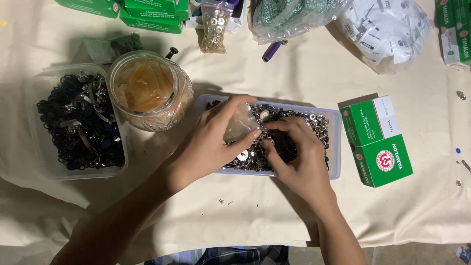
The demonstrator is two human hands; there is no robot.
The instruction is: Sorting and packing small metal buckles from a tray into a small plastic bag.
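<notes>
Both hands work over a shallow clear plastic tray (335,128) heaped with small silver-coloured metal rings and snap parts, which sits mid-table on a cream cloth (304,78); much of the heap is hidden beneath the hands, and single pieces are too small to tell apart. The left hand (216,140) is closed on a small clear plastic bag (240,125), thumb and fingers pinching it just above the tray, and the bag's contents cannot be made out. The right hand (297,157) rests on the pile, its fingertips drawn together at the bag's edge; whether they pinch a piece there cannot be told. Left of the tray stands a round clear jar (184,91) stuffed with amber plastic, and beyond it a clear tub (34,86) of dark clips and metal hardware. A green and white cardboard box (377,142) lies just right of the tray. Along the top edge, cut off by the frame, are more green boxes (147,12), a small bag of brass-coloured rings (214,29) and a clear sack of patterned cord (289,14).
</notes>
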